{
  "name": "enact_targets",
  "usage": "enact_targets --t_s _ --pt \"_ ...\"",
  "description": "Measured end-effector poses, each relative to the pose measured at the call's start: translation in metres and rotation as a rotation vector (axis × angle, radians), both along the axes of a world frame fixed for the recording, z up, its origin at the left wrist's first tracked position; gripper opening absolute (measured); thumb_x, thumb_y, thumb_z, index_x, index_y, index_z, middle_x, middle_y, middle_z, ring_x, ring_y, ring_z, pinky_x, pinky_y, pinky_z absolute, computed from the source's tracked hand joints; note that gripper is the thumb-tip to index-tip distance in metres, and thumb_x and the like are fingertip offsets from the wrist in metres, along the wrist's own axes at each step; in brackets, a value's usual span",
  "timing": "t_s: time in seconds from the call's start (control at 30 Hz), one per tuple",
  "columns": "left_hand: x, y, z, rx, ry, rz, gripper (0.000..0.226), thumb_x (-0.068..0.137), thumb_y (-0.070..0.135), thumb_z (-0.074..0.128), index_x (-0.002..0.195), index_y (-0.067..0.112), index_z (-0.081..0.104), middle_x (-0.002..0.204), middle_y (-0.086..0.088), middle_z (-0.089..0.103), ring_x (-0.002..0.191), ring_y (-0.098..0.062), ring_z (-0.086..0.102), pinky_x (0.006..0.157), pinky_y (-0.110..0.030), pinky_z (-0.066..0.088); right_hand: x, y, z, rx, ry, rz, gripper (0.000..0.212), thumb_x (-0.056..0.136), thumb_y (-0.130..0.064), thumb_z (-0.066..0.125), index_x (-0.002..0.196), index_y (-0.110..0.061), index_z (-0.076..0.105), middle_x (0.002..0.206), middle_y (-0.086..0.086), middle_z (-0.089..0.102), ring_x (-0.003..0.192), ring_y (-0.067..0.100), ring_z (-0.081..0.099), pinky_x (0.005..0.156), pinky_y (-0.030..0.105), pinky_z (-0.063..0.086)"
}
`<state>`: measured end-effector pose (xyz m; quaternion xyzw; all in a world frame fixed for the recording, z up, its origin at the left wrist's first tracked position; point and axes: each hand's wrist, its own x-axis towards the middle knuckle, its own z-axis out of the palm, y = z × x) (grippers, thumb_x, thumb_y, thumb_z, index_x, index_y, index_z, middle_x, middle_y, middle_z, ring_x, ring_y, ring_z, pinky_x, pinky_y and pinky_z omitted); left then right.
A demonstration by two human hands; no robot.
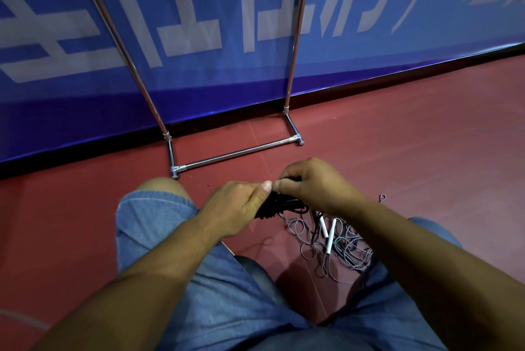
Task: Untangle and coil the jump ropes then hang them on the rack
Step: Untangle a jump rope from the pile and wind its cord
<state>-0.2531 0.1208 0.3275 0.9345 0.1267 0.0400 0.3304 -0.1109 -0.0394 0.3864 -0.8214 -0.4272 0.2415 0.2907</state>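
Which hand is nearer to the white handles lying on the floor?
Right. The right hand pinches the black rope close above the white handles; the left hand holds it farther left.

Dim indoor light, cool cast. Thin glare streaks along the chrome rack [296, 38]. Dark shadow pools on the red floor [397, 137] between the knees. Blue banner [199, 23] lettering smeared by motion blur. Wide-angle bowing at edges; bottom corners murky, soft.
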Motion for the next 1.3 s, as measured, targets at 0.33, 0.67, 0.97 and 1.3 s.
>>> enact_targets --t_s 0.33,0.67,0.97,1.3 --pt "-0.004 -0.005 0.004 -0.034 0.066 -0.119 0.052 0.069 0.081 0.067 0.093 0.034 0.073 0.068 0.016 0.065 0.063 -0.006 0.062 0.058 -0.026 0.048 0.004 -0.008 -0.02 -0.033 0.392 -0.056 0.03 0.095 -0.034 0.072 0.074 -0.012 0.069 0.049 -0.018 0.047 0.045 -0.002 0.041 0.049 0.014 0.035" --pt "-0.003 -0.014 0.009 -0.382 -0.025 -0.047 0.052 0.072 0.083 0.067 0.091 0.035 0.074 0.075 0.004 0.071 0.065 -0.017 0.068 0.061 -0.039 0.057 0.012 -0.016 -0.041 0.084 0.896 -0.12 0.042 0.087 -0.044 0.076 0.091 -0.004 0.068 0.069 0.013 0.058 0.057 0.021 0.052 0.054 0.026 0.041" --pt "0.012 -0.029 0.017 -0.716 -0.126 0.279 0.043 0.089 0.055 0.064 0.093 0.013 0.073 0.065 -0.018 0.069 0.053 -0.033 0.07 0.048 -0.036 0.052 -0.005 -0.005 -0.047 0.132 0.941 -0.353 0.031 0.103 -0.027 0.052 0.074 -0.02 0.058 0.062 -0.003 0.043 0.049 0.01 0.024 0.051 0.029 0.014" --pt "0.018 -0.01 0.006 -0.548 -0.105 0.525 0.039 0.101 0.059 0.051 0.099 0.025 0.07 0.074 -0.002 0.073 0.052 -0.025 0.071 0.045 -0.034 0.053 -0.024 -0.002 -0.051 0.012 0.402 -0.26 0.033 0.101 -0.034 0.059 0.072 -0.021 0.069 0.052 -0.011 0.048 0.046 0.006 0.04 0.047 0.022 0.035"
